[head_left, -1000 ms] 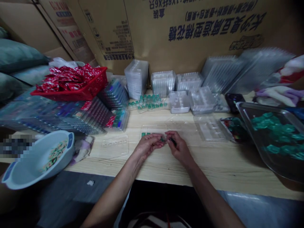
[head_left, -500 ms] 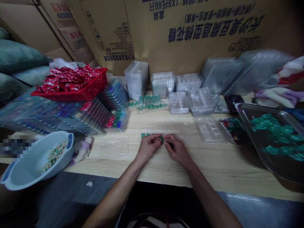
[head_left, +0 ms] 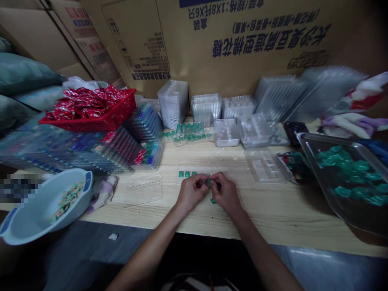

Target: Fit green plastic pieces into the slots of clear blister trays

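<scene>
My left hand and my right hand meet over the wooden table, fingers pinched together on a small green wrapped piece between them. Another green piece lies on the table just under my right hand. Just beyond my hands lies a clear plastic blister tray with three green pieces in its near-left row.
A metal tray of green pieces stands at the right. Empty clear trays and stacked trays line the back under cardboard boxes. Filled packs, a red basket and a pale bowl occupy the left.
Both hands have drawn slightly nearer to me while staying together on the green piece. A green piece now shows on the table under my right hand.
</scene>
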### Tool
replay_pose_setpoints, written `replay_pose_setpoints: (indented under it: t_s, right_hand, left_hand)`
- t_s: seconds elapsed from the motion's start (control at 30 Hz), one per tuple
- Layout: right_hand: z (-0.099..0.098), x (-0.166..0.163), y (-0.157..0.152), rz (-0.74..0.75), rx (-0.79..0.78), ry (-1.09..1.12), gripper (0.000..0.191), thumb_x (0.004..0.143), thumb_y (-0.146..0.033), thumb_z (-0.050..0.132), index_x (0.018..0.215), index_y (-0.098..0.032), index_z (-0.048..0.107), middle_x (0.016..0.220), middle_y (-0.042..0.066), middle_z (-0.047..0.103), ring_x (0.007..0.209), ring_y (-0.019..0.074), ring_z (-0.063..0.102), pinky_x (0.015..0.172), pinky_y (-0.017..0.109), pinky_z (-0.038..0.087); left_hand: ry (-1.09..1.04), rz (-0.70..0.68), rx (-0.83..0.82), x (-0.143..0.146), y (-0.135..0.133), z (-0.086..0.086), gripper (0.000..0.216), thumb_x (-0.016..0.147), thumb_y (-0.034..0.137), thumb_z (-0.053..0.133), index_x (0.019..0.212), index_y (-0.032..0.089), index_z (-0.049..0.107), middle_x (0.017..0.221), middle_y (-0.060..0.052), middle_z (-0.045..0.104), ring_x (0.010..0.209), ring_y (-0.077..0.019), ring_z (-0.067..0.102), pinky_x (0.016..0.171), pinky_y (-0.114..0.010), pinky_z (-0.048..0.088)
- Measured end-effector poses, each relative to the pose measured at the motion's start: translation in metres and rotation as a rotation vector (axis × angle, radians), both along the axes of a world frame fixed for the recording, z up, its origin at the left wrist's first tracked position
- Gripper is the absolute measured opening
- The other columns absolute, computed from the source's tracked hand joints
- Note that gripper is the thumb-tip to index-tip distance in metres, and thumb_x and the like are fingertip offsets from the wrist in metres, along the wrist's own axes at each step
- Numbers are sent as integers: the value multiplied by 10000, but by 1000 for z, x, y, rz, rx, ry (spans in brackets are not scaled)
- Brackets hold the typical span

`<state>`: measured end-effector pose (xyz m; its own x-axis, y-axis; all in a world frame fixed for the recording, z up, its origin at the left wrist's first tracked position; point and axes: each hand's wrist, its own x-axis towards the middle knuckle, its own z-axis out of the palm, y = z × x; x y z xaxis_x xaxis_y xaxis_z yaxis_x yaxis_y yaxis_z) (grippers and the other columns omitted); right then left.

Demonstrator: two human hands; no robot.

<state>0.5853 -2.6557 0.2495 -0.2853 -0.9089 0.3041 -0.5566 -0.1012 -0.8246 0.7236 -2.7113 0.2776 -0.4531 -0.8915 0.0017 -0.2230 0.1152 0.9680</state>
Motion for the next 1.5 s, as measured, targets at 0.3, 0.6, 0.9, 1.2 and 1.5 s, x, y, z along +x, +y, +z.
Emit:
replay_pose_setpoints:
  t_s: [0.3, 0.6, 0.9, 1.2, 1.5]
  right_hand:
    - [1, -1, -1, 105, -17, 16, 275, 903, -207, 455, 1158, -204, 559, 718, -3, 627, 614, 160, 591, 618, 275, 447]
    - [-4, 3, 2, 56, 128, 512, 349, 821, -64, 467, 1069, -206, 667, 913, 82, 663, 800, 219, 633, 670, 314, 453]
    - [5, 5, 1, 59, 225, 544, 342, 852, -84, 461, 1110, -200, 653, 964, 70, 657, 872, 199, 625, 715, 289, 439]
    - [9, 6, 1, 57, 281, 543, 351, 870, -92, 451, 1128, -209, 658, 992, 57, 651, 897, 179, 626, 728, 271, 431]
    - [9, 6, 1, 58, 277, 531, 349, 860, -85, 459, 1118, -207, 659, 987, 62, 651, 881, 175, 621, 720, 267, 426]
  left_hand:
    - [279, 47, 375, 17, -28, 4, 345, 609, 337, 857, 869, 139, 747, 752, -29, 699, 637, -110, 592, 649, -243, 466]
    - [-227, -138, -370, 21, -73, 1, 199, 796, 134, 622, 947, 167, 747, 889, -62, 708, 796, -163, 636, 732, -265, 480]
    - [-274, -478, -628, 15, -83, -5, 167, 857, 159, 607, 926, 165, 759, 916, -88, 731, 881, -186, 669, 820, -286, 494]
    - [-299, -555, -663, 11, -82, -11, 205, 897, 213, 576, 989, 171, 754, 963, -114, 721, 944, -218, 649, 894, -345, 473]
    - [-177, -458, -432, 23, -76, -7, 323, 847, 195, 639, 1164, 192, 697, 1146, -105, 702, 1058, -220, 637, 938, -335, 467]
